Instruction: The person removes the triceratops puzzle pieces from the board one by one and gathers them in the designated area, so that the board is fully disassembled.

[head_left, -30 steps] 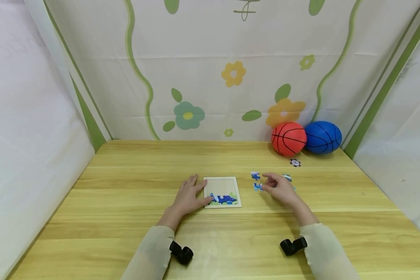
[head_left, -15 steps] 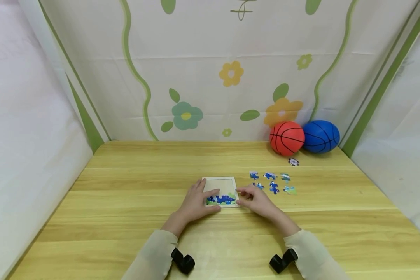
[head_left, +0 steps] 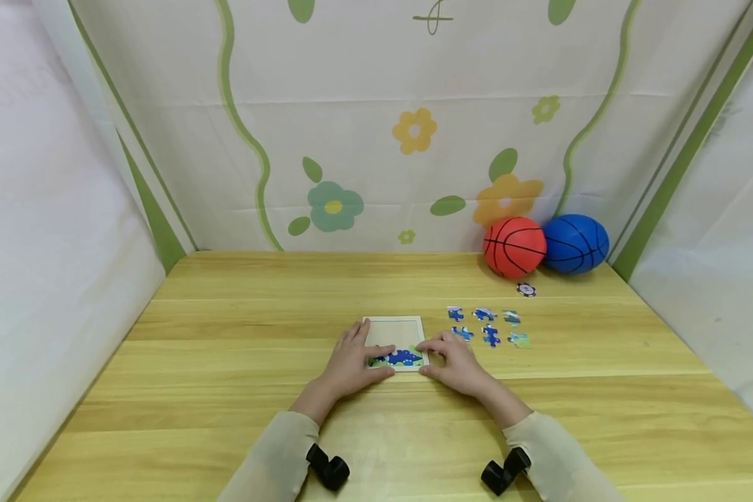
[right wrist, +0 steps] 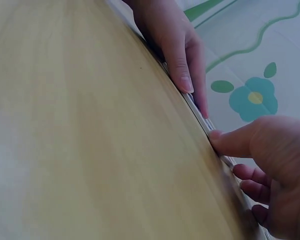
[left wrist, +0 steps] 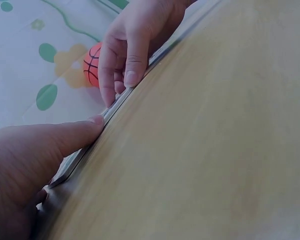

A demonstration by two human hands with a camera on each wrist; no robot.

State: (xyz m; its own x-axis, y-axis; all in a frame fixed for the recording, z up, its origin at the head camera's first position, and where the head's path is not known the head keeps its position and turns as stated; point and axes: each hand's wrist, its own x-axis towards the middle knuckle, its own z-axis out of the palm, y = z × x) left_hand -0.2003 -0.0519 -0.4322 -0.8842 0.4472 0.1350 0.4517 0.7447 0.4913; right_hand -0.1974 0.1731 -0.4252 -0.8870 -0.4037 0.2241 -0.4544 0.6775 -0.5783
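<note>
A small wooden puzzle tray (head_left: 397,328) lies on the table, its near row filled with blue-and-green dinosaur pieces (head_left: 403,357). Its far part shows bare wood. My left hand (head_left: 351,364) rests at the tray's left side, thumb along the near edge, a finger reaching over the pieces. At the right near corner is my right hand (head_left: 457,364); its index fingertip touches the tray's right side and its thumb the near edge. In both wrist views the tray (left wrist: 121,100) is seen edge-on, so its face is hidden. Neither hand visibly holds a loose piece.
Several loose puzzle pieces (head_left: 491,335) lie in two rows right of the tray. Beyond them are a round chip (head_left: 526,289), a red ball (head_left: 514,247) and a blue ball (head_left: 576,244). A flowered cloth (head_left: 351,139) hangs behind the table.
My right hand has moved left from the loose pieces to the tray's right near corner, its index finger now over the edge. My left hand has slid slightly, its thumb now on the near edge.
</note>
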